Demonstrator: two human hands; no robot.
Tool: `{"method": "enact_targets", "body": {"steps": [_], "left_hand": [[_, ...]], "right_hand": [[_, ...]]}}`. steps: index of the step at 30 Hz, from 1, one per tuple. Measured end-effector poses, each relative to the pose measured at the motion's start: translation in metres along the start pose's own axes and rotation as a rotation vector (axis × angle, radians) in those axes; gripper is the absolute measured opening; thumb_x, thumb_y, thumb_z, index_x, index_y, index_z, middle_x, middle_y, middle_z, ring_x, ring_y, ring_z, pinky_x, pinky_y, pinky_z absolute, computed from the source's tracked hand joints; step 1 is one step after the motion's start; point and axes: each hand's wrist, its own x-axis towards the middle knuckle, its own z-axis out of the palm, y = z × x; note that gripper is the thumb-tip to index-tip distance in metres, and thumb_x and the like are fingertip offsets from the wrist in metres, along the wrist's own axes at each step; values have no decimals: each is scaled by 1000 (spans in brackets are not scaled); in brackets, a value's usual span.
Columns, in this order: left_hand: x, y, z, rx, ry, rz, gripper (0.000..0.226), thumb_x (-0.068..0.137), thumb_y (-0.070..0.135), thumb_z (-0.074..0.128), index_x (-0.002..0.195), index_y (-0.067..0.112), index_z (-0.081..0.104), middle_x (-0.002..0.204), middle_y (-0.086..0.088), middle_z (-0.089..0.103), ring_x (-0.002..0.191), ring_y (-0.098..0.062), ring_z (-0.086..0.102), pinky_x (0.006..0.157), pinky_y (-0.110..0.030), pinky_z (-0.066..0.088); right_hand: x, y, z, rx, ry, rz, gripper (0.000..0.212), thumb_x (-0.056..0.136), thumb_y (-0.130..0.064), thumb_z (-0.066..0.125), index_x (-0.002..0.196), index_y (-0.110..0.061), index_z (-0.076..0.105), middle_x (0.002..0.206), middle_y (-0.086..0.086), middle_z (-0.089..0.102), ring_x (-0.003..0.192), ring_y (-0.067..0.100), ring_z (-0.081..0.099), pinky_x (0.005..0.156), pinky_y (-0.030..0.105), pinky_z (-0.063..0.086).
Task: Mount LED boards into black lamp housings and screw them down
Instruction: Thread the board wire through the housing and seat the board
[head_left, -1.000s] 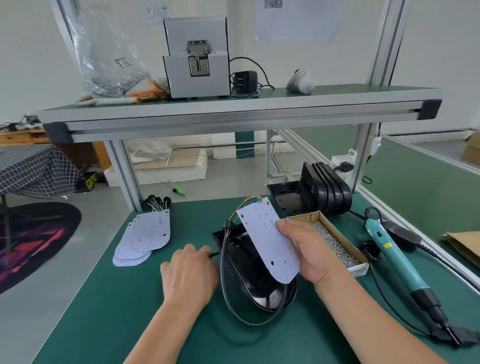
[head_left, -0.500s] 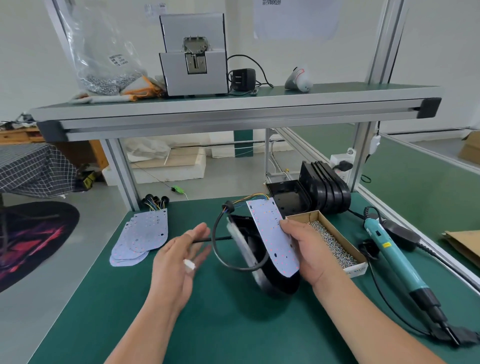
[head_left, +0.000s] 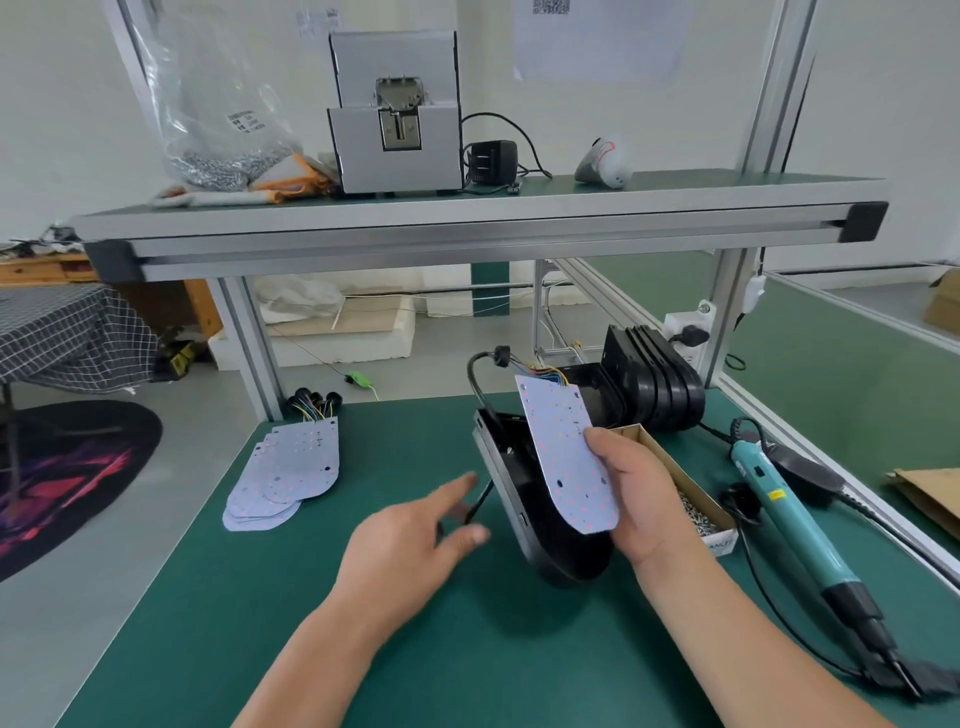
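A white, round-ended LED board (head_left: 569, 457), dotted with LEDs, and a tilted black lamp housing (head_left: 540, 512) are gripped together by the right hand (head_left: 636, 496), left of the screw box (head_left: 680, 480). The left hand (head_left: 410, 545) hovers open and empty. The trailing cable (head_left: 480, 387) could likely snag, misaligning the board.

Open green mat (head_left: 311, 623) front-left; board stack (head_left: 291, 467) blocks far left; tilted housing (head_left: 540, 514) fills centre; screw box (head_left: 691, 499), screwdriver (head_left: 795, 525) and stacked housings (head_left: 654, 384) crowd right.
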Motion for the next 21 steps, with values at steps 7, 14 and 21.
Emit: {"method": "enact_targets", "body": {"steps": [7, 14, 21], "left_hand": [[4, 12, 13, -4, 1, -56, 64, 103, 52, 57, 156, 61, 23, 123, 35, 66, 105, -6, 68, 83, -30, 52], [8, 4, 20, -231, 133, -133, 54, 97, 78, 37, 94, 27, 57, 67, 8, 57, 61, -14, 51, 62, -36, 48], [16, -22, 5, -1505, 309, -408, 23, 107, 16, 56, 85, 9, 59, 122, -3, 79, 115, -21, 76, 74, -41, 66]], "right_hand": [[-4, 12, 9, -15, -2, 43, 25, 102, -16, 55, 94, -4, 75, 91, 12, 75, 73, 22, 74, 60, 27, 57], [-4, 13, 8, 55, 79, 36, 30, 101, -17, 58, 85, -8, 83, 96, 14, 79, 76, 25, 77, 60, 32, 61], [3, 5, -2, 136, 179, -28, 30, 100, -15, 61, 77, -17, 81, 110, 13, 78, 91, 28, 76, 91, 44, 58]]}}
